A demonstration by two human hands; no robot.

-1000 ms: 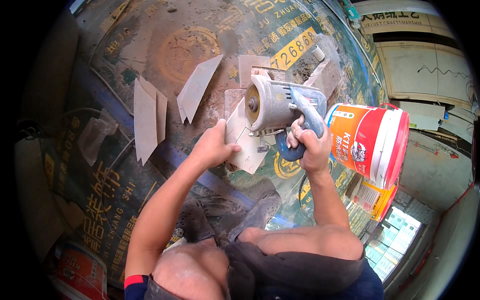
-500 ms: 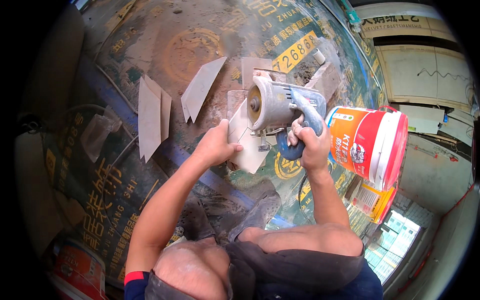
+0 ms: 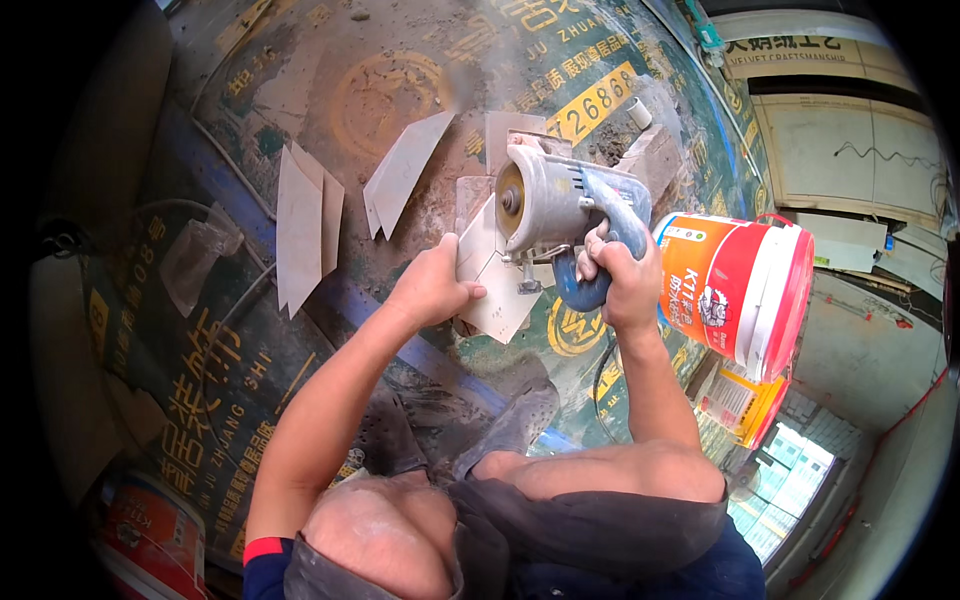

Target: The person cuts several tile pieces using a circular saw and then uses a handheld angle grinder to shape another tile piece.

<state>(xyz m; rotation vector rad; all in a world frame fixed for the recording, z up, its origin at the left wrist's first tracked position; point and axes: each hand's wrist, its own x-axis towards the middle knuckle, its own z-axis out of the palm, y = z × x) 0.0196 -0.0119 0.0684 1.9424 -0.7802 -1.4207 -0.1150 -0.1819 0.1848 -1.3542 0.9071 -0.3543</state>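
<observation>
With its fingers curled around the rear handle, my right hand (image 3: 625, 277) holds a blue and grey handheld tile cutter (image 3: 560, 200). Its round blade sits under a dusty guard on the left side. My left hand (image 3: 432, 287) grips the left edge of a pale tile piece (image 3: 497, 312), thumb on top and the other fingers partly hidden. A thin dark line crosses this tile and meets the front of the cutter. The cutter rests over the tile's right part and hides it. Under the tile's far end lies a dusty block (image 3: 472, 196).
Several cut tile pieces lie to the left, in a stack (image 3: 305, 230) and a pair (image 3: 408, 172). An orange and white bucket (image 3: 735, 290) stands close to my right hand, with a yellow one (image 3: 745, 400) behind it. A cable (image 3: 602, 385) trails below the cutter. Dust covers the printed floor sheet (image 3: 390, 90).
The view has shifted slightly. Both hands keep their grips, and the cutter and tile stay almost where they were, the cutter perhaps a touch farther from me.
</observation>
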